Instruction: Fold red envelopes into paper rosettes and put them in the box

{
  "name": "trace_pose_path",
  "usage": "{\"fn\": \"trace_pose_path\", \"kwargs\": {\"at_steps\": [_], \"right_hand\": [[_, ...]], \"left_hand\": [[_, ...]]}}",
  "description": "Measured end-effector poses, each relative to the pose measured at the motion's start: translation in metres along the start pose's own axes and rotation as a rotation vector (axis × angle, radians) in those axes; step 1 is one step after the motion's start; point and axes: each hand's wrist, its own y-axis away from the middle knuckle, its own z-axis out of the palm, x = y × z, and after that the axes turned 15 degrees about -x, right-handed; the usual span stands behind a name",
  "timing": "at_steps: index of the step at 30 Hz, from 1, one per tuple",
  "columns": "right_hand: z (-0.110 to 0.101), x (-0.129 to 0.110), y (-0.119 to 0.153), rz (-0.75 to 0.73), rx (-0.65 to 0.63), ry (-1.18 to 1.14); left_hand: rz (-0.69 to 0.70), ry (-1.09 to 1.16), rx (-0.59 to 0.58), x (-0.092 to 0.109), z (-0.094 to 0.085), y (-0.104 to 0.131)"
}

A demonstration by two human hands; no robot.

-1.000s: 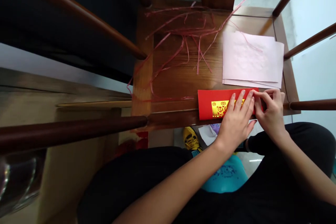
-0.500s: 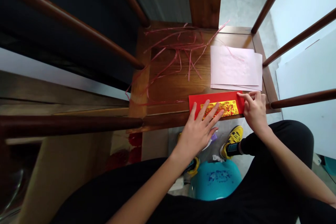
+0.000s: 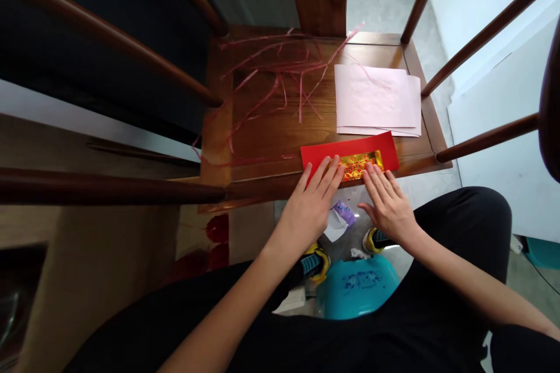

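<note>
A red paper strip (image 3: 345, 147) lies along the front edge of the wooden seat, with a shiny gold patterned piece (image 3: 356, 164) on it. My left hand (image 3: 311, 201) rests flat on the left part of the red paper and the gold piece, its fingers stretched out. On the right end of the gold piece lie the fingertips of my right hand (image 3: 389, 204), fingers extended and thumb apart. Both hands cover parts of the paper. Pale pink sheets (image 3: 376, 99) are stacked just behind, to the right.
Thin pink strings (image 3: 280, 76) are strewn over the wooden seat (image 3: 262, 134). Dark wooden spindles (image 3: 485, 137) rise on both sides. Below are a turquoise stool (image 3: 359, 288), a purple packet (image 3: 343, 214) and yellow shoes (image 3: 322, 265).
My right hand has let go of the red paper's right corner and now lies open on the gold piece. The view has shifted slightly, and the paper's right end is tilted farther back.
</note>
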Motion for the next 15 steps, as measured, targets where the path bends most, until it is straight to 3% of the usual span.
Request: {"fn": "trace_pose_path", "kwargs": {"at_steps": [6,9,13,15], "right_hand": [[-0.011,0.037,0.017,0.163,0.176,0.002],[-0.018,0.050,0.012,0.165,0.279,-0.023],[-0.042,0.069,-0.030,0.176,0.488,-0.102],[-0.056,0.081,-0.066,0.113,0.382,-0.137]], "left_hand": [[-0.129,0.041,0.088,0.012,0.012,0.013],[-0.193,0.080,0.109,0.019,0.010,0.013],[-0.198,0.108,0.177,0.013,-0.006,0.003],[-0.182,0.093,0.196,0.006,-0.020,-0.003]]}}
